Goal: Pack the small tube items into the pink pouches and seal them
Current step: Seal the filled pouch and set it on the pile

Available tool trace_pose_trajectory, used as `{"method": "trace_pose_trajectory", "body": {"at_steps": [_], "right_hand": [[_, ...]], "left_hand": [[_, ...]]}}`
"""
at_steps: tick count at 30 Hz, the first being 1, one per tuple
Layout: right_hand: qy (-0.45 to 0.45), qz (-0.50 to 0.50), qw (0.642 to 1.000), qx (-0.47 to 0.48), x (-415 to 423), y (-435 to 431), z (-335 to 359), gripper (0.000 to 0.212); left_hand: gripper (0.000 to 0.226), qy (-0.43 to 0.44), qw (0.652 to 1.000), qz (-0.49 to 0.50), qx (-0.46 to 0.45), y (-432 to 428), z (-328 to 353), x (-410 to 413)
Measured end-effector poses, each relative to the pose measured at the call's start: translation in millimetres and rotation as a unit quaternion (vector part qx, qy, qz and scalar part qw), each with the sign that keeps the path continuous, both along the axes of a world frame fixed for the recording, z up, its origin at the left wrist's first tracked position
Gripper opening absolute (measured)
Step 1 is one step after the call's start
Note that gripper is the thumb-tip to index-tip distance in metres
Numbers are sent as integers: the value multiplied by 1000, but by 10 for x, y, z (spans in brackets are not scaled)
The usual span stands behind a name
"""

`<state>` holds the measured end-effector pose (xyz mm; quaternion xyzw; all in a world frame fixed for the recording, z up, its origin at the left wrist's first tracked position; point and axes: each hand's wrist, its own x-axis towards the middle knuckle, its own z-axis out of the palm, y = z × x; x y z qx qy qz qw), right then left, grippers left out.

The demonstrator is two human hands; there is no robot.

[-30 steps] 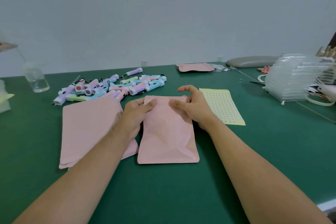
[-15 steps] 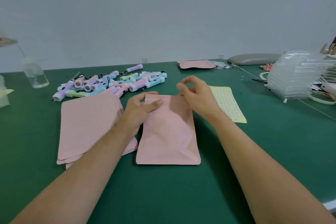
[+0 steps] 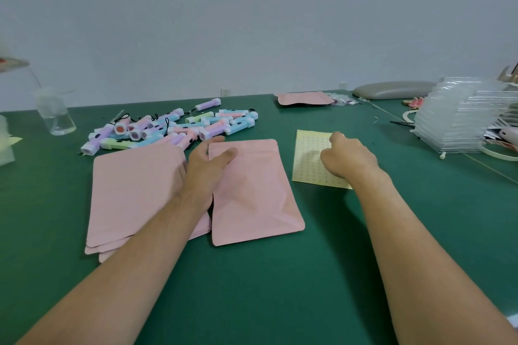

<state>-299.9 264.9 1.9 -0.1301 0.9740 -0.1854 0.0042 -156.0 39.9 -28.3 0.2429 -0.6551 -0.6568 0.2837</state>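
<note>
A pink pouch lies flat on the green table in front of me. My left hand pinches its top left corner, thumb lying on top. My right hand hovers over a yellow sticker sheet to the right of the pouch. Its fingers curl down onto the sheet and the fingertips are hidden. A stack of flat pink pouches lies to the left, partly under my left forearm. Several pastel tube items are heaped behind the stack.
Another pink pouch lies at the back of the green table. A clear glass stands at the far left. Stacked clear plastic trays and a grey pad sit at the right.
My right hand has left the pouch's top edge and moved right, over the yellow sticker sheet. My left hand has stayed on the pouch's top left corner.
</note>
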Motion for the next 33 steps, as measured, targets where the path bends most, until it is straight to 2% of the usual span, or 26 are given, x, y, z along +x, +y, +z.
{"method": "trace_pose_trajectory", "body": {"at_steps": [2,3,8,11,15,17,22,26,31,33], "right_hand": [[-19,51,994,-98,-35,8,13,56],[-25,79,989,-118,-56,25,16,58],[-82,196,970,-116,-182,209,-84,53],[-48,190,969,-153,-233,192,-229,58],[-15,169,964,-206,-231,42,-293,38],[-24,147,959,-241,-262,75,-231,37],[-94,187,965,-159,-324,373,-91,37],[-131,210,958,-143,-322,447,-142,62],[-98,225,950,-192,-368,403,-239,31],[-80,224,953,-187,-376,393,-276,27]], "left_hand": [[46,13,1000,12,26,-10,12,16],[46,15,999,13,35,-12,15,24],[45,-14,999,29,20,-30,3,29],[46,-24,999,18,15,-14,26,26],[46,-31,999,9,12,-12,35,27],[45,-32,999,7,15,-16,26,25],[46,-38,999,6,12,-25,25,10],[46,-37,999,6,15,-14,28,13],[46,-44,999,0,13,-12,30,23],[47,-39,999,-2,18,-11,27,23]]}}
